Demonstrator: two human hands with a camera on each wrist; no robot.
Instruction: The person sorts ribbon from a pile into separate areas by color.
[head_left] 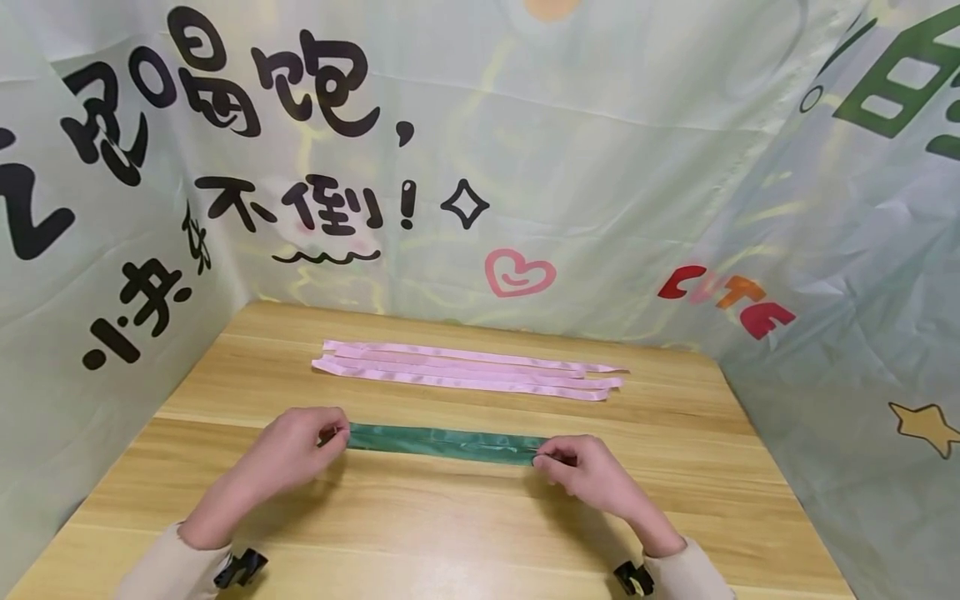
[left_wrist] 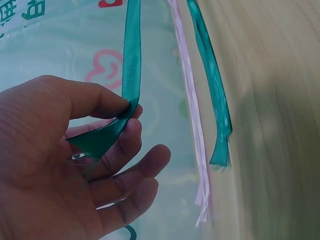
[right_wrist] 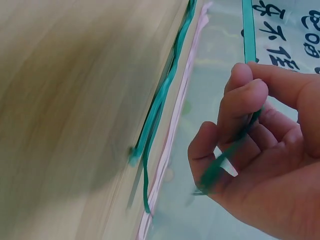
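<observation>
My left hand (head_left: 300,442) pinches one end of a green satin ribbon (left_wrist: 131,55) between thumb and forefinger. Its short frayed tail lies over the curled fingers in the left wrist view. At the other end, my right hand (head_left: 588,473) pinches the same ribbon, and a blurred tail hangs down inside the palm. Between the hands the ribbon runs straight and taut, raised above the table. More green ribbons (right_wrist: 161,95) lie on the tabletop below it; in the head view the held one overlaps them.
Several pink ribbons (head_left: 465,371) lie side by side behind the green ones on the wooden table (head_left: 450,525). Printed cloth walls (head_left: 600,192) enclose the table at the back and both sides. Black clips (head_left: 242,568) sit at both sleeve cuffs.
</observation>
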